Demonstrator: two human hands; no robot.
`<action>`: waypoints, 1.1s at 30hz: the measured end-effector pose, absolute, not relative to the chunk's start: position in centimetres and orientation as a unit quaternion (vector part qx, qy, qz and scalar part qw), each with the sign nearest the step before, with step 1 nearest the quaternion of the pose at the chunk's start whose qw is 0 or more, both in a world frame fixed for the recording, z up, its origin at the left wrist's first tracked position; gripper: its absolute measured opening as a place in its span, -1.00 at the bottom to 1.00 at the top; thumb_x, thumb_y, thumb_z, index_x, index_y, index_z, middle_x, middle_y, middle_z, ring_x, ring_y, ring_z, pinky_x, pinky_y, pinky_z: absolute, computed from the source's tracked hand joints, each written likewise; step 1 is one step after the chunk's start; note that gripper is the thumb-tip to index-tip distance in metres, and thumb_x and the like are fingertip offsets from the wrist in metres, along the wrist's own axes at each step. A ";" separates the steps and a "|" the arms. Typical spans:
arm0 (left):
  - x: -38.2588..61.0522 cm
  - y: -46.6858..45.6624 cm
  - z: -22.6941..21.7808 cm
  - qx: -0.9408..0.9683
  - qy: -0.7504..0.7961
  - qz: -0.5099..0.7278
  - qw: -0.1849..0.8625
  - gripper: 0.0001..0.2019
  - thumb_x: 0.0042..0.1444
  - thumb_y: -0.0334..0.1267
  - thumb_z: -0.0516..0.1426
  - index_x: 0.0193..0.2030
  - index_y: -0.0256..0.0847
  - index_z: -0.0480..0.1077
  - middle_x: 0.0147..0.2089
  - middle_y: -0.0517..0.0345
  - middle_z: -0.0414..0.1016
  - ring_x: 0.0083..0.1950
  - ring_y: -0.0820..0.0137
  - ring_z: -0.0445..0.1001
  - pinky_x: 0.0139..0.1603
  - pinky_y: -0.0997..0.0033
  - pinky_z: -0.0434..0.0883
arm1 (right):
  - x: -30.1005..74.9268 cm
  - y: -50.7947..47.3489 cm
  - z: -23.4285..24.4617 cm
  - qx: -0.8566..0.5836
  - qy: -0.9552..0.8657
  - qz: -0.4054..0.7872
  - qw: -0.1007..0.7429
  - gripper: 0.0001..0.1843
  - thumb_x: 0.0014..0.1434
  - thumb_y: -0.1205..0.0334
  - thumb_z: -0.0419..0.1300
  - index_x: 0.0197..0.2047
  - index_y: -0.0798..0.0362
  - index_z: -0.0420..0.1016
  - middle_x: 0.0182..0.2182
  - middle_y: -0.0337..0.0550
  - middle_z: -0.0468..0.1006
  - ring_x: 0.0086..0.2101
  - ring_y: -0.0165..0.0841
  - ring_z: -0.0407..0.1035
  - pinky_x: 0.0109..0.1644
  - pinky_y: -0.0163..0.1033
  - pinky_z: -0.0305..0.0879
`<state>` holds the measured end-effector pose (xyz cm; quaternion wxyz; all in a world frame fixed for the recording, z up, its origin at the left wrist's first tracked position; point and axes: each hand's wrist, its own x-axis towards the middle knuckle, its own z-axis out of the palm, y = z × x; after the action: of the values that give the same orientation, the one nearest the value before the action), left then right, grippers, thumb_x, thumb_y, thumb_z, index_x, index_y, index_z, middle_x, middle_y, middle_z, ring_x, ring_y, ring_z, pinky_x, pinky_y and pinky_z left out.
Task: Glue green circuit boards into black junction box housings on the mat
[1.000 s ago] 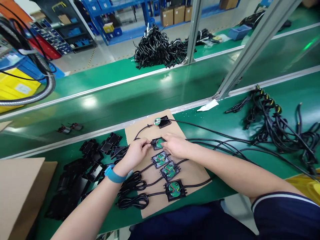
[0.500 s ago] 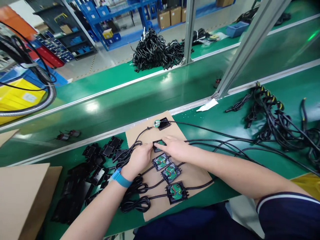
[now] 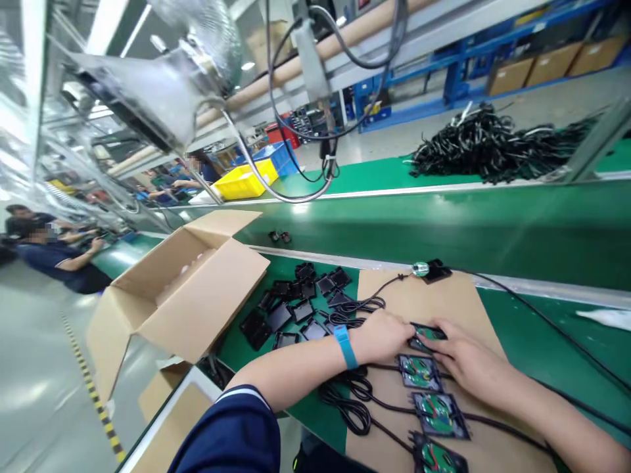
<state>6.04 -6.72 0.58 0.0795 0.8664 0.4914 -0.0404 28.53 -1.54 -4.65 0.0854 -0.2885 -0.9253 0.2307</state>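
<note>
A small black plastic housing with a green circuit board (image 3: pixel 428 334) lies on the cardboard sheet between my hands. My left hand (image 3: pixel 387 335), a blue band on its wrist, has its fingers closed at the housing's left edge. My right hand (image 3: pixel 466 355) grips the right side, its thumb and fingers reaching over the board. Nearer to me lie several similar housings with boards and coloured wires, among them one housing (image 3: pixel 440 414) with black cables at both sides. Beyond my hands a loose round board (image 3: pixel 420 269) sits beside another black case (image 3: pixel 436 270).
Several black plastic cases (image 3: pixel 279 315) and coiled black cables (image 3: pixel 352 410) lie to the left. An open cardboard box (image 3: pixel 197 295) stands past them. Behind runs a green conveyor (image 3: pixel 394 220); a cable heap (image 3: pixel 497 144) lies beyond. Other people sit far left.
The view has swung left, bringing the cardboard box and other people into sight. Both hands stay at the same housing; my right fingers have shifted slightly on it.
</note>
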 end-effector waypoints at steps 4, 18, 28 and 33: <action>5.5 -5.9 1.8 0.841 0.531 0.034 0.096 -0.85 0.25 -0.29 0.08 -0.23 -0.25 0.47 -0.20 -0.07 0.54 -0.16 0.21 0.54 -0.12 0.24 0.48 | 29.6 -2.5 -3.2 -0.295 -0.920 0.244 0.079 -0.53 0.24 0.25 0.14 0.18 -0.16 0.58 0.26 0.10 0.36 0.23 0.01 0.30 0.30 0.13 0.26; 3.6 5.3 -1.0 0.733 0.654 0.151 0.111 -0.85 0.08 -0.27 0.27 -0.22 -0.26 0.46 -0.19 -0.06 0.51 -0.09 0.13 0.48 -0.04 0.21 0.40 | 26.1 12.8 -1.0 -0.451 -0.865 0.130 0.176 -0.48 0.16 0.46 0.11 0.20 0.16 0.48 0.19 0.10 0.48 0.12 -0.11 0.33 0.17 -0.06 0.24; 2.7 3.5 0.6 0.719 0.637 0.227 0.160 -0.90 0.27 -0.26 0.06 -0.18 -0.16 0.39 -0.34 0.18 0.49 -0.36 0.36 0.40 -0.30 0.40 0.25 | 27.4 11.8 -2.2 -0.419 -0.882 0.148 0.154 -0.74 0.20 0.49 0.10 -0.15 0.15 0.59 -0.21 0.02 0.61 -0.13 -0.20 0.38 0.04 -0.19 0.23; 3.1 3.6 1.4 0.690 0.635 0.285 0.196 -0.87 0.24 -0.18 0.08 -0.27 -0.17 0.36 -0.47 0.28 0.34 -0.48 0.43 0.26 -0.39 0.43 0.15 | 27.2 11.2 -1.2 -0.419 -0.880 0.149 0.167 -0.66 0.22 0.50 0.05 -0.01 0.14 0.53 -0.15 0.00 0.56 -0.10 -0.25 0.39 0.03 -0.24 0.24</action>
<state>3.14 3.60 1.44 0.1961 0.6903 0.6352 0.2855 27.24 11.21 -1.19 0.1665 -0.4194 -0.8799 0.1489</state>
